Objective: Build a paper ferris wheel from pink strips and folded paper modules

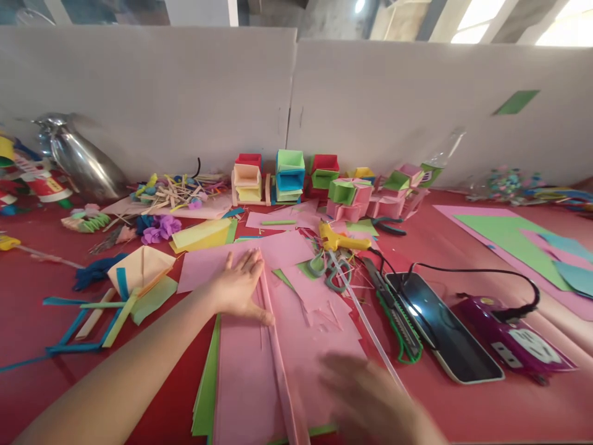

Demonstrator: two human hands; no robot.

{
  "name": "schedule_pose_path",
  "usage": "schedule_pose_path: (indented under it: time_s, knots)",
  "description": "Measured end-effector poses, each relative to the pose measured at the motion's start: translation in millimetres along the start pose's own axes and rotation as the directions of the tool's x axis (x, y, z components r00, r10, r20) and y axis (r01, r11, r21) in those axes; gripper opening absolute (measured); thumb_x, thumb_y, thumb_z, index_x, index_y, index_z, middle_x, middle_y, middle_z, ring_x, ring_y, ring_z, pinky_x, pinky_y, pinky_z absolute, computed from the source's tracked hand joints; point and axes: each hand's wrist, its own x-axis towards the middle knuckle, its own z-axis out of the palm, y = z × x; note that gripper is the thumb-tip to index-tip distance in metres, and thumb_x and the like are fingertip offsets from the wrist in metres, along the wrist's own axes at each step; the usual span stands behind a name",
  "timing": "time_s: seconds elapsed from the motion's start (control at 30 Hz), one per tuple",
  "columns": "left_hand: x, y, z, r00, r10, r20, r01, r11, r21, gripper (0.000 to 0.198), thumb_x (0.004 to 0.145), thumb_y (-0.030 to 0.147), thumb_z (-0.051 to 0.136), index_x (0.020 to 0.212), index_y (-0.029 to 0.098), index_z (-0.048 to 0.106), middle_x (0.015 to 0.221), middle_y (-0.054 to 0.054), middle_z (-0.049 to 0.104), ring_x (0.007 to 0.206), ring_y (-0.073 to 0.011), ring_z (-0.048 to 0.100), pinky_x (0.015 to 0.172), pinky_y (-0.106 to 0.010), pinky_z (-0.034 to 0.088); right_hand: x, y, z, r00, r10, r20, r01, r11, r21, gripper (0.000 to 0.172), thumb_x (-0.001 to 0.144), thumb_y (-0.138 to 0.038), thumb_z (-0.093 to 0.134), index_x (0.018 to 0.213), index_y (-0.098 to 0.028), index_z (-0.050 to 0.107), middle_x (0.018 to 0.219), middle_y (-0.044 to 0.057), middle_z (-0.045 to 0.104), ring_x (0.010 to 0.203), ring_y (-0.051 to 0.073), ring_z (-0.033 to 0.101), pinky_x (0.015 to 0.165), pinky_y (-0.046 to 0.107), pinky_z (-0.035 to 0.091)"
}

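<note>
My left hand [239,285] lies palm down with its fingers stretched out over the pink paper [250,371]. Its fingertips and thumb touch the upper part of a narrow pink folded strip [278,355] that runs down toward me. Smeared by motion, my right hand [365,392] is over the lower right of the pink sheets, beside the strip; its fingers cannot be made out. Green sheets [206,386] stick out from under the pink ones on the left. Thin pink scraps [330,316] lie on the paper to the right.
Right of the paper are a yellow glue gun [343,240], scissors [337,275], a cutter knife [396,312], a phone [445,327] and a purple power strip [514,340] with a cable. Folded paper boxes [290,173] stand behind. A blue-and-green paper frame [99,318] lies left.
</note>
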Motion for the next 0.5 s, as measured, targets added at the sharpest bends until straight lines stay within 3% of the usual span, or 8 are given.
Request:
schedule_pose_path:
  time_s: [0.1, 0.13, 0.2, 0.23, 0.37, 0.5]
  knots:
    - [-1.3, 1.4, 0.7, 1.000, -0.013, -0.009, 0.013, 1.000, -0.001, 0.121, 0.056, 0.082, 0.041, 0.142, 0.004, 0.007, 0.147, -0.022, -0.006, 0.136, -0.0359, -0.004, 0.105, -0.058, 0.000, 42.0, 64.7, -31.6, 0.967, 0.251, 0.051, -0.238, 0.955, -0.178, 0.032, 0.089, -0.028, 0.041, 0.115, -0.019, 0.058, 0.116, 0.010, 0.062, 0.105, 0.024, 0.056, 0.085, 0.041, 0.047]
    - [-1.8, 1.8, 0.9, 1.000, -0.017, -0.008, 0.017, 1.000, -0.004, 0.122, 0.056, 0.083, 0.040, 0.142, 0.003, 0.006, 0.147, -0.022, -0.006, 0.136, -0.0358, -0.004, 0.105, -0.058, 0.000, 59.1, 85.1, -34.1, 0.947, 0.303, 0.111, -0.261, 0.921, -0.288, 0.034, 0.088, -0.029, 0.042, 0.116, -0.017, 0.057, 0.120, 0.012, 0.059, 0.108, 0.026, 0.054, 0.087, 0.043, 0.045]
    - [-2.8, 2.4, 1.6, 1.000, -0.018, -0.014, 0.018, 1.000, -0.015, 0.126, 0.054, 0.085, 0.039, 0.142, 0.001, 0.005, 0.147, -0.022, -0.007, 0.136, -0.0356, -0.005, 0.106, -0.057, -0.001, 91.4, 119.4, -26.9, 0.860, 0.435, 0.268, -0.268, 0.830, -0.489, 0.040, 0.084, -0.021, 0.046, 0.123, -0.010, 0.049, 0.128, 0.016, 0.051, 0.115, 0.028, 0.049, 0.089, 0.041, 0.042]
    - [-3.1, 2.3, 2.2, 1.000, -0.015, -0.020, 0.015, 1.000, -0.020, 0.127, 0.054, 0.085, 0.039, 0.142, 0.000, 0.004, 0.147, -0.022, -0.008, 0.136, -0.0353, -0.005, 0.107, -0.056, -0.001, 104.8, 132.7, -18.7, 0.841, 0.443, 0.312, -0.249, 0.827, -0.504, 0.040, 0.080, -0.015, 0.049, 0.120, -0.008, 0.050, 0.125, 0.018, 0.054, 0.112, 0.028, 0.051, 0.087, 0.039, 0.042]
    - [-3.1, 0.5, 6.2, 0.998, 0.010, -0.069, -0.012, 0.999, -0.037, 0.127, 0.054, 0.086, 0.037, 0.141, -0.001, 0.007, 0.146, -0.022, -0.008, 0.136, -0.0339, -0.006, 0.110, -0.049, 0.000, 133.5, 161.8, 16.3, 0.798, 0.443, 0.407, -0.208, 0.838, -0.504, 0.035, 0.076, -0.010, 0.052, 0.111, -0.006, 0.055, 0.100, 0.018, 0.065, 0.091, 0.027, 0.062, 0.075, 0.035, 0.044]
    - [-2.1, -1.8, 10.1, 0.994, 0.028, -0.109, -0.036, 0.997, -0.070, 0.127, 0.053, 0.087, 0.037, 0.141, 0.000, 0.009, 0.147, -0.021, -0.006, 0.136, -0.0344, -0.005, 0.111, -0.047, 0.002, 135.9, 167.9, 20.5, 0.823, 0.429, 0.373, -0.208, 0.838, -0.505, 0.045, 0.072, -0.003, 0.048, 0.117, -0.006, 0.049, 0.098, 0.019, 0.065, 0.093, 0.028, 0.060, 0.075, 0.036, 0.042]
